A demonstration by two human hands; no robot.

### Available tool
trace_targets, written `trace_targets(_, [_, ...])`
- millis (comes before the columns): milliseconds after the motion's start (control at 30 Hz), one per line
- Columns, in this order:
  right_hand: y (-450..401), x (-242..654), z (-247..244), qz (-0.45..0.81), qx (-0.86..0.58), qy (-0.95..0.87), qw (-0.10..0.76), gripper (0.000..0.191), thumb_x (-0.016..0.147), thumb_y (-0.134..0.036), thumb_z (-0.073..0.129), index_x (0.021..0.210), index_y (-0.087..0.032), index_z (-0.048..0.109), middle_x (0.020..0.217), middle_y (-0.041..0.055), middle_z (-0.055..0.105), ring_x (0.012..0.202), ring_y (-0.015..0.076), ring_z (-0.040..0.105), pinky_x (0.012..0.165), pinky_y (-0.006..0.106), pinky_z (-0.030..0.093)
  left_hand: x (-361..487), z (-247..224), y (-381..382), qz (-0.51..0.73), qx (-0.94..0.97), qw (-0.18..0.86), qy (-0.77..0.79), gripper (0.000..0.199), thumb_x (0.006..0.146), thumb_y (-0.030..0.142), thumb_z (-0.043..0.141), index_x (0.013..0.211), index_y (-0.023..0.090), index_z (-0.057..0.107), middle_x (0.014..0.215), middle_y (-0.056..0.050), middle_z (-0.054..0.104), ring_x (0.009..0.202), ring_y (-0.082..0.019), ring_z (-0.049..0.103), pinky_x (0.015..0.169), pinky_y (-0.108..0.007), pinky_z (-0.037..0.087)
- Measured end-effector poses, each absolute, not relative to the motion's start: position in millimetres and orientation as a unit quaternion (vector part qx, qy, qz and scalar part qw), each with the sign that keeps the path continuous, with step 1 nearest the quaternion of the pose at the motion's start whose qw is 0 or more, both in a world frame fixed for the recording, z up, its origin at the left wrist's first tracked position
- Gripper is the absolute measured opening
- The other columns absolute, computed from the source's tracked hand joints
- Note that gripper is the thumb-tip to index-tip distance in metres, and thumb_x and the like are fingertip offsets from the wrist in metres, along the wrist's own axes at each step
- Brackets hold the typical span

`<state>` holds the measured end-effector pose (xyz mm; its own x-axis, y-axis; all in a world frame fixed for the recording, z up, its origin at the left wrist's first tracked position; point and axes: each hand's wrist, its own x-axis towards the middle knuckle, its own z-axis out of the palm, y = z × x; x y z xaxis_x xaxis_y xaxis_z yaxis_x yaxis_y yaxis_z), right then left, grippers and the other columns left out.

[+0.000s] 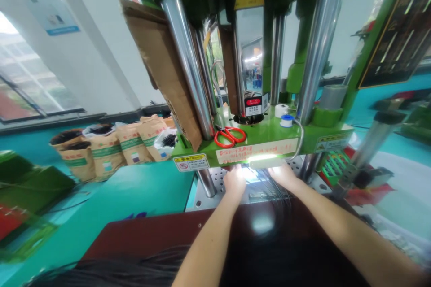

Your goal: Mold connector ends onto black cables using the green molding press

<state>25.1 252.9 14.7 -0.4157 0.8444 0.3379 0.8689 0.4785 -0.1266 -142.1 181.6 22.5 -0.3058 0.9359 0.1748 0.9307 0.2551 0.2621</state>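
Observation:
Both of my hands reach under the green upper plate of a press [202, 156], beneath a bright lamp [266, 162]. My left hand [235, 180] is at the left side of a metal mould [259, 196]; glare and the plate hide its fingertips. My right hand [282, 174] is at the mould's right side, near the lamp, and its fingers are also washed out. Several thin black cables [281, 195] run from the mould toward me, between my forearms. Whether either hand grips a cable does not show.
Red-handled scissors [230, 137] and a blue-and-white tape spool [287, 120] lie on the press plate. Steel columns [188, 67] flank the work area, with cardboard [161, 63] at the left one. Paper sacks [107, 152] stand at left. A dark bundle [134, 269] lies in front.

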Motion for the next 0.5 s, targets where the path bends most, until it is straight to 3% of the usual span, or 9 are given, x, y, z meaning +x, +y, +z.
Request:
trace_targets(167, [241.0,17.4,28.0,-0.067,-0.481,-0.852,0.195,0.029,0.08,-0.018,0.042,0.092,-0.012,0.068,0.091,0.0138,0.068,0.086,0.0257,0.062,0.075,0.033,0.045,-127.7,30.3,185.3,0.182,0.603,0.004,0.776,0.029,0.083,0.029,0.038,0.096,0.015,0.06,0.091,-0.01,0.065,0.094,-0.021,0.057,0.08,-0.031,0.044])
trace_targets(500, [241.2,1.9,26.6,-0.092,-0.466,-0.859,0.194,0.027,0.07,-0.003,0.043,0.08,-0.008,0.067,0.086,0.0161,0.068,0.08,0.0248,0.063,0.072,0.034,0.047,-126.1,18.9,190.8,0.19,0.621,0.011,0.76,0.03,0.079,0.015,0.038,0.095,0.01,0.062,0.086,-0.012,0.066,0.093,-0.023,0.056,0.08,-0.03,0.043])
